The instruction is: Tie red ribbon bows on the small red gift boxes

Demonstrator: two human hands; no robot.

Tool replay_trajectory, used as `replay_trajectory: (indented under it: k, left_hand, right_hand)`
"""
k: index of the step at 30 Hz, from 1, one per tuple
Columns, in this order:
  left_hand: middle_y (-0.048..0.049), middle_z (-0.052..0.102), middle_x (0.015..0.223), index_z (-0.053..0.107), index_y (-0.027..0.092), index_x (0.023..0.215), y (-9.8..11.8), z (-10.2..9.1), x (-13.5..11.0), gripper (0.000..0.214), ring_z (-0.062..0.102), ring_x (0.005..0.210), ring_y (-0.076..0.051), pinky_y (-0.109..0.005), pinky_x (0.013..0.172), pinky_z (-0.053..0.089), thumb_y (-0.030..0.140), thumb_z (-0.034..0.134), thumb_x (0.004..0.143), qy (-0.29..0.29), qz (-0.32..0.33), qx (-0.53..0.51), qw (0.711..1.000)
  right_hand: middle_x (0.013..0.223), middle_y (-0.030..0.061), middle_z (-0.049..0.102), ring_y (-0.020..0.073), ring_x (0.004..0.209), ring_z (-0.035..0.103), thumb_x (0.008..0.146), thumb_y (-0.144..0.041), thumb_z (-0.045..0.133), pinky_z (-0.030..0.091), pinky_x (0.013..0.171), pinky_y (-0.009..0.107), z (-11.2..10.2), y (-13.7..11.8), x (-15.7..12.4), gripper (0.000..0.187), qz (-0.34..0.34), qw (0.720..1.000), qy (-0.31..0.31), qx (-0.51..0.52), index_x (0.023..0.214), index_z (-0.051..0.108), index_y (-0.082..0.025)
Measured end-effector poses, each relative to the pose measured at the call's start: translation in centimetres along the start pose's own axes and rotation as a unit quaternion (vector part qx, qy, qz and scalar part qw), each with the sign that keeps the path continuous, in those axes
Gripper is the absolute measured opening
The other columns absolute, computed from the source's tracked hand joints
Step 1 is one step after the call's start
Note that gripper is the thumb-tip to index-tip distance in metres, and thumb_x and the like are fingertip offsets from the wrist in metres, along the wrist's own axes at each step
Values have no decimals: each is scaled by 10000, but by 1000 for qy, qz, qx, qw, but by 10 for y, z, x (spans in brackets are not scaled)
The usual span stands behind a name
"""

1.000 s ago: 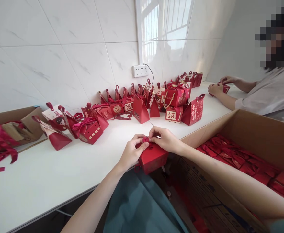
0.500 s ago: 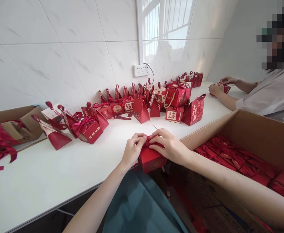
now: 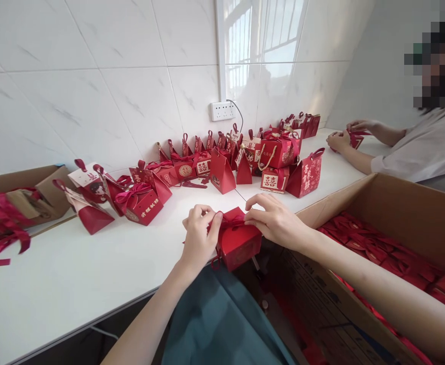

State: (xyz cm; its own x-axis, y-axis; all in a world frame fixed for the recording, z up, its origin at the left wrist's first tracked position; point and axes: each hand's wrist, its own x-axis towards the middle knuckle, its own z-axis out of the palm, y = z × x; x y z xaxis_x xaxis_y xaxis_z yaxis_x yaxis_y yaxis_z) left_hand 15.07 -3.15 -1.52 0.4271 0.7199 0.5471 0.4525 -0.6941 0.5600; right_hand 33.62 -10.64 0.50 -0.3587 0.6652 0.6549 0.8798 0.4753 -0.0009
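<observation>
A small red gift box [image 3: 239, 246] rests at the table's front edge, right before me. Across its top runs a dark red ribbon [image 3: 233, 222]. My left hand [image 3: 202, 230] pinches the ribbon on the left side of the box, thumb against fingers. On the other side, my right hand [image 3: 273, 218] grips the ribbon between thumb and fingertips. The ribbon is stretched between both hands, with a knot or bow at the middle whose details are too small to make out. A ribbon loop hangs at the box's lower left corner.
Decorated red gift boxes [image 3: 142, 205] stand along the white table [image 3: 131, 268]. A large carton [image 3: 397, 197] filled with red boxes is at my right. At the left lies a cardboard box [image 3: 50, 195] with ribbons. A co-worker's hands [image 3: 344, 139] hold another red box.
My hands have moved apart, left hand leftward and right hand slightly up and right, drawing the ribbon outward over the box. More of the box top shows.
</observation>
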Motion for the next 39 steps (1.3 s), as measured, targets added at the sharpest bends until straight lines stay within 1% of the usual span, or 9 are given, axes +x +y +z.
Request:
replay_trajectory:
  k: [7,15,18,20,23,25,29,35,39]
  left_hand:
    - [16,566,701,534,186,793,13,0,-28,210,522,636,-117,-287,707,356,223,377,928,35,65,88,993]
    - [-54,675,1033,551,190,990,18,13,-42,161,609,904,-168,-370,900,391,192,409,914,53,58,71,994]
    - [-71,658,1074,545,186,991,14,17,-40,172,597,929,-169,-311,784,486,210,392,916,44,30,22,998]
    - [-74,651,1084,547,190,982,12,18,-39,171,593,925,-166,-300,761,509,217,392,914,42,18,4,999]
    - [-88,643,1068,558,191,958,11,19,-39,166,589,922,-169,-312,776,524,231,405,907,37,3,-5,999]
    - [-96,641,1038,565,186,954,13,19,-39,170,584,930,-174,-324,789,527,237,410,904,31,-4,-8,999]
    - [-107,636,1015,577,177,929,17,20,-40,177,567,952,-182,-337,802,526,248,418,901,20,-14,-13,1000]
    - [-113,621,1005,573,164,1064,16,20,-39,251,576,925,-184,-342,797,522,270,421,894,21,-41,-36,998]
    - [-110,619,1043,587,166,1036,13,20,-37,245,580,929,-179,-334,816,512,264,416,890,18,-65,-49,997]
  right_hand:
    - [852,88,575,171,732,469,887,-33,379,402,721,320,-4,2,-10,257,-116,987,15,-111,847,611,-136]
    - [791,70,618,153,679,510,900,-54,385,402,701,304,-7,8,-15,267,-195,968,-15,-157,795,614,-142]
    - [776,68,624,146,648,514,927,-158,391,391,649,287,-11,2,-15,249,-94,991,-36,-88,825,618,-146]
    - [684,42,598,133,581,489,938,-279,392,374,593,272,-13,-4,-15,301,58,996,-69,-10,766,602,-150]
    - [528,-5,503,115,484,418,934,-424,336,328,511,258,-15,-13,-11,452,284,942,-145,107,618,533,-169]
    - [500,-11,477,116,479,412,915,-499,306,319,501,256,-13,-18,-9,514,354,899,-187,177,575,516,-175]
    - [494,-5,499,121,473,416,827,-586,421,304,479,259,-7,-24,-6,496,403,860,-214,228,564,531,-180]
    - [544,-11,544,120,491,451,774,-407,552,313,468,241,-6,-25,-4,244,404,863,-211,219,660,560,-191]
    - [593,-16,545,118,542,460,763,-362,549,343,512,244,-9,-14,-3,214,382,841,-224,310,648,537,-182]
